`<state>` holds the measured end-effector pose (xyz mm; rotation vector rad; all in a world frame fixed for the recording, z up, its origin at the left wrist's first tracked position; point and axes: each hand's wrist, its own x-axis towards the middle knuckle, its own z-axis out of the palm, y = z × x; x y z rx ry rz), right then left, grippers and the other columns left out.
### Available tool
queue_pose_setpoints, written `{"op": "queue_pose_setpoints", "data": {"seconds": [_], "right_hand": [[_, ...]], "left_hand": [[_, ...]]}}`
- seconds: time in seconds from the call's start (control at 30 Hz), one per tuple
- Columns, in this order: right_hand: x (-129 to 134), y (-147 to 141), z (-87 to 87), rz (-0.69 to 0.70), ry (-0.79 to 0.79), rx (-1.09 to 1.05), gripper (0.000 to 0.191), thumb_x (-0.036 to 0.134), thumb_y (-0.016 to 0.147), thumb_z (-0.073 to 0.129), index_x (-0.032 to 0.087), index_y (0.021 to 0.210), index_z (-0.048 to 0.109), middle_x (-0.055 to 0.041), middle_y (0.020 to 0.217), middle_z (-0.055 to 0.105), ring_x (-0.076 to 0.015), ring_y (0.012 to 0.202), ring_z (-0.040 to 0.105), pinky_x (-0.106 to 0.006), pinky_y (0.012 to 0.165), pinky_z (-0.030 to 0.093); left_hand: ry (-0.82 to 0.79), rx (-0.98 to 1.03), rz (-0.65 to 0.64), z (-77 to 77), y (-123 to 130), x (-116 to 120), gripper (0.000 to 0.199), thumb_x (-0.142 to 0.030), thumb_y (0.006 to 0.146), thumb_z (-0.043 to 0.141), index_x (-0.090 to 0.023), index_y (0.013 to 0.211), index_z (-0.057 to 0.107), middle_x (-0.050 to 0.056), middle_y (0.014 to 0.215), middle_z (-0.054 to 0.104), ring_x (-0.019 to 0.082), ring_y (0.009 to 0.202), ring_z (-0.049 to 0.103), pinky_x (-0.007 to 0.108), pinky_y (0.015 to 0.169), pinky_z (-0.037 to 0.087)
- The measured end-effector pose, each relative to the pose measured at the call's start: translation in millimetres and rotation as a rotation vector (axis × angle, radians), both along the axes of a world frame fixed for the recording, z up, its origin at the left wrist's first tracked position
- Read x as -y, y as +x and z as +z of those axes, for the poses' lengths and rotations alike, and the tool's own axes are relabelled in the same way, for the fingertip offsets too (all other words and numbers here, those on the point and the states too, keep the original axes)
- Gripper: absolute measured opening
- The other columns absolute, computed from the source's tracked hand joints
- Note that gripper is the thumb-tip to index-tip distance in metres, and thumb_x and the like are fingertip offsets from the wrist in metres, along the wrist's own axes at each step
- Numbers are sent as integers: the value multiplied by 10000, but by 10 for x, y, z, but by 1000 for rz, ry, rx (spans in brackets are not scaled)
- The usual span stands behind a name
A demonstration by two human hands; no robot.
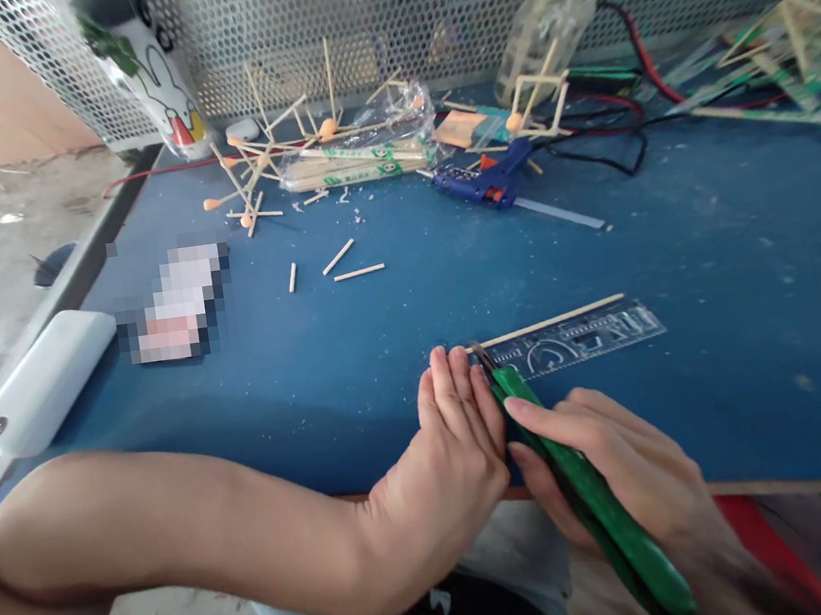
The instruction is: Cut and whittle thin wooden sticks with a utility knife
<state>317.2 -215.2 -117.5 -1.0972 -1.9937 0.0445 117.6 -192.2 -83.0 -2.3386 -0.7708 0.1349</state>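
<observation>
The right hand (pixel 613 462) grips glossy green-handled cutters (pixel 585 486) closed around them. Near the blue bench's (pixel 749 233) front edge, their tip meets a thin wooden stick (pixel 555 320) along a clear ruler (pixel 581 337). The left hand (pixel 457 432), fingers straight, presses flat beside it, holding nothing.

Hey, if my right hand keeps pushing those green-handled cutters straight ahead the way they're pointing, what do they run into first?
The right hand aims the green-handled cutters up and left. Their tip already sits at the near end of the thin wooden stick, by the dark ruler and left hand, so the stick likely comes first.
</observation>
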Motion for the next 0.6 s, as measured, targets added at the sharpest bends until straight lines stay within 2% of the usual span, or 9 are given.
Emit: {"op": "queue_pose_setpoints", "data": {"seconds": [0.13, 0.3, 0.37, 0.43, 0.47, 0.5, 0.53, 0.57, 0.6], "right_hand": [[14, 15, -31, 36, 30, 31, 661, 21, 927, 768, 205, 1558, 689, 18, 791, 674, -217, 610, 605, -408, 543, 544], [19, 3, 7, -9, -8, -3, 496, 49, 971, 767, 208, 1439, 725, 27, 805, 656, -178, 608, 609, -357, 573, 578], [12, -6, 25, -10, -29, -1, 469, 61, 991, 752, 219, 1431, 714, 27, 817, 665, -179, 614, 621, -355, 584, 590], [7, -12, 35, -7, -34, 0, 458, 64, 1000, 737, 227, 1426, 700, 24, 832, 680, -181, 613, 626, -356, 575, 583], [5, -14, 38, -6, -33, -2, 449, 63, 1001, 733, 228, 1416, 696, 22, 835, 684, -182, 613, 628, -356, 571, 579], [3, -15, 40, -6, -32, -5, 439, 60, 1000, 733, 226, 1405, 696, 19, 837, 687, -183, 615, 631, -356, 572, 577], [1, -16, 42, -4, -30, -8, 431, 58, 998, 734, 222, 1395, 696, 17, 838, 689, -183, 617, 633, -356, 576, 577], [-1, -15, 44, 0, -29, -10, 428, 56, 996, 736, 218, 1391, 697, 16, 838, 690, -182, 618, 633, -356, 581, 577], [-4, -13, 45, 7, -24, -11, 428, 54, 997, 737, 214, 1392, 699, 15, 839, 692, -180, 617, 631, -355, 584, 575]], "left_hand": [[-13, 1, -10, -9, 0, 6, 588, -268, 1167, 399, 27, 1593, 678, 260, 1559, 750, 356, 1435, 775, 418, 1172, 687], [-60, 15, 1, -45, 5, 40, 620, -354, 1127, 562, 54, 1580, 680, 330, 1591, 699, 406, 1452, 760, 463, 1178, 683], [-146, 8, -2, 74, -2, -17, 766, -499, 1094, 673, 88, 1585, 655, 378, 1609, 658, 451, 1478, 734, 504, 1196, 668], [-346, 15, -36, 304, -32, -154, 978, -731, 1073, 655, 122, 1551, 662, 416, 1576, 662, 467, 1460, 743, 502, 1163, 676], [-465, 26, -31, 443, -59, -248, 965, -766, 1089, 623, 94, 1521, 697, 399, 1524, 711, 428, 1402, 788, 467, 1118, 689], [-556, 51, -22, 578, -93, -351, 791, -690, 1122, 633, 30, 1415, 778, 334, 1383, 814, 365, 1240, 864, 410, 1008, 710], [-625, 68, 16, 696, -132, -458, 534, -550, 1160, 643, -68, 1289, 834, 215, 1192, 888, 300, 1075, 896, 368, 914, 705], [-624, 97, 56, 784, -174, -562, 345, -393, 1175, 633, -119, 1169, 842, 115, 992, 885, 255, 937, 891, 336, 840, 682], [-577, 128, 96, 833, -215, -657, 283, -271, 1161, 612, -115, 1058, 823, 65, 854, 838, 232, 851, 872, 316, 806, 654]]}}
